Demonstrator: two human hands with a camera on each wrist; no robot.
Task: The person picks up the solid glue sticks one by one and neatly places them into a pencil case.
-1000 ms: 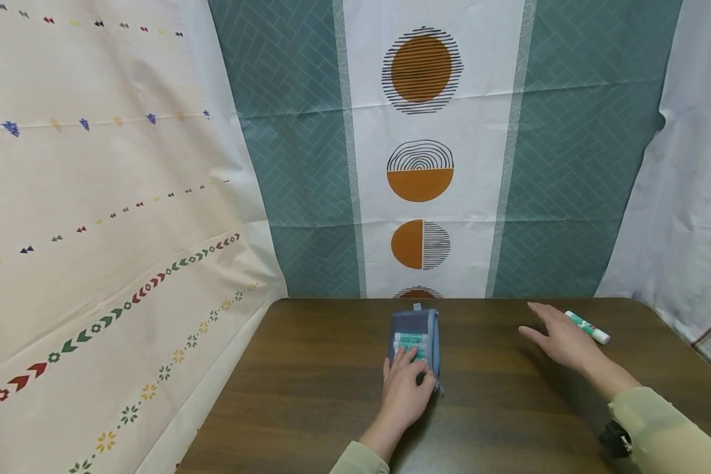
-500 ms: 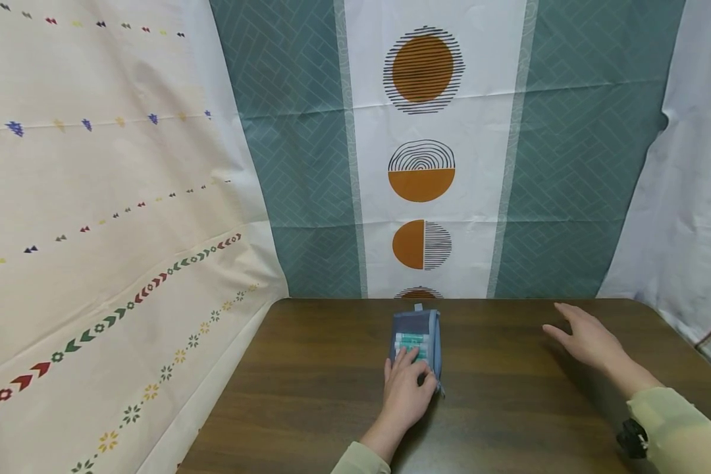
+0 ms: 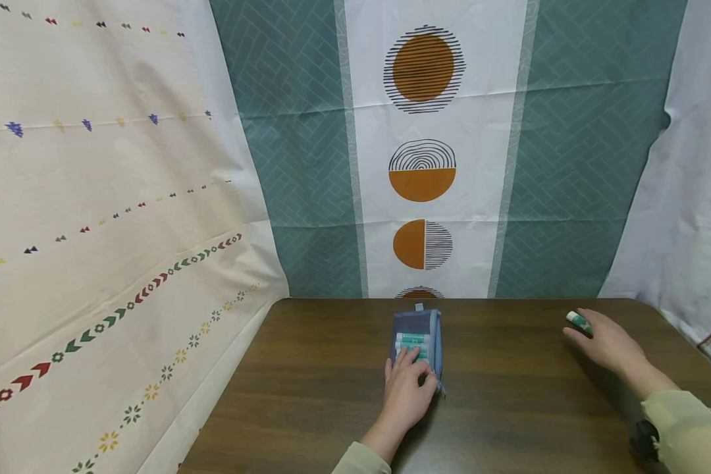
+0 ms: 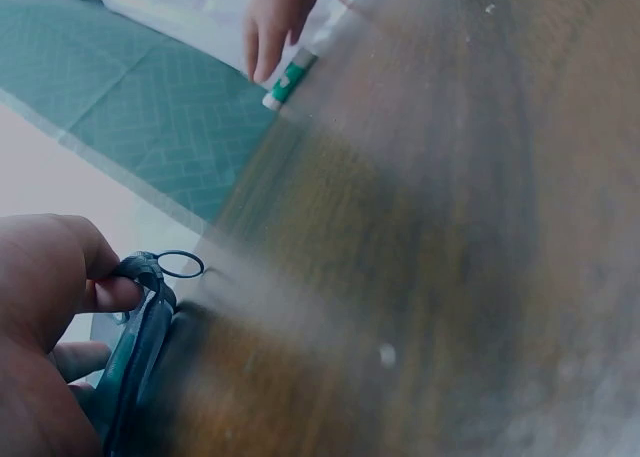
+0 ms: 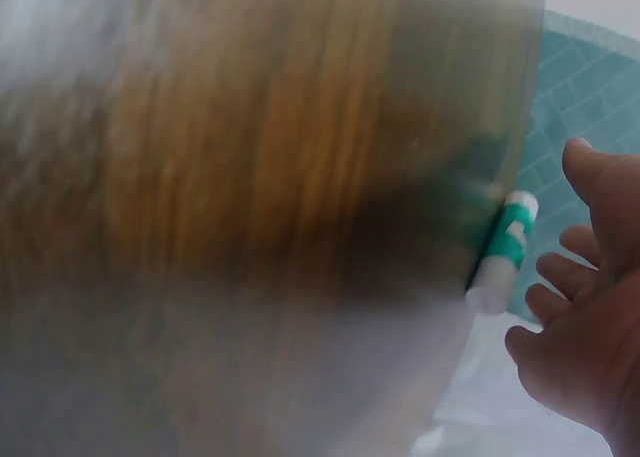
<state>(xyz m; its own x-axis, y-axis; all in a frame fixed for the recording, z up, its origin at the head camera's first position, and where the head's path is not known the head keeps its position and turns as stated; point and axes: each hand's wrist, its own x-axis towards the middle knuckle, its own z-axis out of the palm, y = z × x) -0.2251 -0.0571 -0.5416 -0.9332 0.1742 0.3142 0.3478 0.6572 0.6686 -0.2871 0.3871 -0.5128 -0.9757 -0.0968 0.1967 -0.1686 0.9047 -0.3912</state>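
A blue zip pouch lies at the middle of the table, with white-and-green tubes showing through its front. My left hand lies over its near end. In the left wrist view, thumb and forefinger pinch the pouch's corner beside a small dark ring. My right hand hovers at the table's right side with fingers extended, close over a glue stick with white ends and a green label. In the right wrist view the glue stick lies beside the fingertips, not gripped.
The brown wooden table ends at a teal-and-white patterned cloth hanging behind it. A cream patterned cloth borders the left side, and a white cloth the right. A black band circles the right wrist.
My right hand has moved rightward, passing over the glue stick, which was hidden half a second ago and shows again now by the fingers. The left hand and pouch have stayed in place.
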